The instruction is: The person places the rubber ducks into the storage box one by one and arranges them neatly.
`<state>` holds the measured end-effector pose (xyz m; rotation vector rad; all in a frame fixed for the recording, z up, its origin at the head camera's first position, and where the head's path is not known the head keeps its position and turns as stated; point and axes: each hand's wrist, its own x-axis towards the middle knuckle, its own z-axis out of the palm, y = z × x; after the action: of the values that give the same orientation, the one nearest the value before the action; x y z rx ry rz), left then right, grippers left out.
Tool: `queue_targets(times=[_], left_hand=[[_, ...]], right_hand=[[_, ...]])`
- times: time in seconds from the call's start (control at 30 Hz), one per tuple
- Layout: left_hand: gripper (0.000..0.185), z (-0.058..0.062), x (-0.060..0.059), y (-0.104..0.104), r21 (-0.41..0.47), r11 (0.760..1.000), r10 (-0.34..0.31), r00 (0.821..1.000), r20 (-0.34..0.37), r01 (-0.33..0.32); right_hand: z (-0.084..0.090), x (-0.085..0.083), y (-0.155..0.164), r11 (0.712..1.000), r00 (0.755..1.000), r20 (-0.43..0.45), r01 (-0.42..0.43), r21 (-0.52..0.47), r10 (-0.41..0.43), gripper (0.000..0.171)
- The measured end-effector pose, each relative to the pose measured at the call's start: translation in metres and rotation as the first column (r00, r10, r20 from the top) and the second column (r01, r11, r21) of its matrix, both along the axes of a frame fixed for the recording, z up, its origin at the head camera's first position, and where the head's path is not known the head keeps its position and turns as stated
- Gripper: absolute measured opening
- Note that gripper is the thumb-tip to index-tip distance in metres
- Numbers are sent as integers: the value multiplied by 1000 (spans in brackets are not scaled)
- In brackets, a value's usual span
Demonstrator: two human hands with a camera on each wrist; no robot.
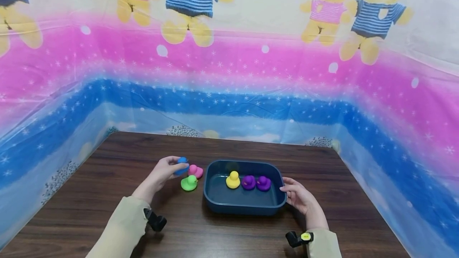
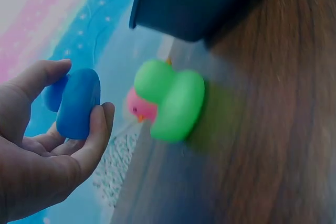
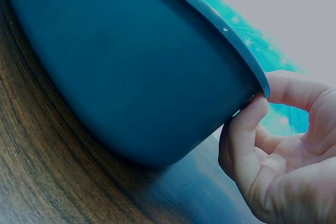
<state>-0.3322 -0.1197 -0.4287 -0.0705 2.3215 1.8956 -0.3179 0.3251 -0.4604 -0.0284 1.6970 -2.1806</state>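
My left hand (image 1: 163, 172) pinches a blue rubber duck (image 1: 182, 165) between thumb and fingers, lifted just above the table; the left wrist view shows the blue duck (image 2: 76, 100) in my fingers (image 2: 97, 129). Beside it a pink duck (image 1: 196, 171) and a green duck (image 1: 189, 183) sit on the wooden table, left of a dark blue tub (image 1: 244, 206). Inside the tub are a yellow duck (image 1: 233, 180) and two purple ducks (image 1: 248, 182) (image 1: 263, 183). My right hand (image 1: 297, 194) holds the tub's right rim (image 3: 257, 77), thumb (image 3: 244, 140) against its outer wall.
The brown wooden table (image 1: 89, 210) is enclosed on three sides by a plastic sheet (image 1: 229, 71) with bears and pink and blue bands. Bare wood lies in front of the tub and to the far left and right.
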Motion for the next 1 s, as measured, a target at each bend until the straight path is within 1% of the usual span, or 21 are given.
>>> queue_targets(times=[0.23, 0.43, 0.6, 0.8, 0.87, 1.0], left_hand=[[58, 13, -4, 28, 42, 998, -44, 999, -19, 45], [54, 23, -8, 59, 35, 996, -75, 996, -39, 77], [49, 23, -8, 86, 62, 993, -100, 994, -49, 103], [43, 22, -3, 121, 69, 987, -141, 988, -70, 146], [43, 22, -1, 132, 63, 983, -169, 982, -79, 174], [43, 21, 2, 153, 37, 969, -239, 967, -94, 243]], right_hand=[[0, 0, 0, 1000, 1000, -8, -2, 11, 2, 33], [-1, 0, 1, 1000, 1000, -9, 9, 22, -9, 34], [-1, -1, 1, 999, 1000, 1, 22, 33, -22, 35], [-1, -1, 1, 999, 1000, -10, 11, 40, -10, 41], [-1, -1, 1, 999, 1000, -11, 9, 38, -9, 42], [0, -1, 1, 1000, 1000, -6, 7, 28, -7, 41]])
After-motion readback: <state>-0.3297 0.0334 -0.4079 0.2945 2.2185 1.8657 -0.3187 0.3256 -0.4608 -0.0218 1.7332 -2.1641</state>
